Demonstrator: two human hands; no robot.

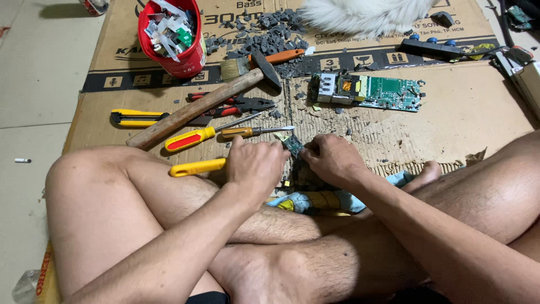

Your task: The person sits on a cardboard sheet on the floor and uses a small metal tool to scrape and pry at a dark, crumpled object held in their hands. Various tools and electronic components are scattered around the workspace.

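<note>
Both hands gripping a small circuit board over cardboard

L hand [256, 163] & R hand [332, 160] closed on the small green circuit board [293, 145] (partly hidden) betw. the knees, yellow-handled screwdriver [198, 167] just beside L hand.

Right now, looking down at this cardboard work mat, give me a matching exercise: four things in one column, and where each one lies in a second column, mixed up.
Things:
1. red bucket
2. hammer
3. green circuit board
4. small dark board piece

Places:
A. between the left hand and the right hand
B. far left of the cardboard, full of scraps
C. right of the hammer head, among grey rubble
D. lying slantwise, wooden handle toward the left knee

Pairs: 1-B, 2-D, 3-C, 4-A
</note>
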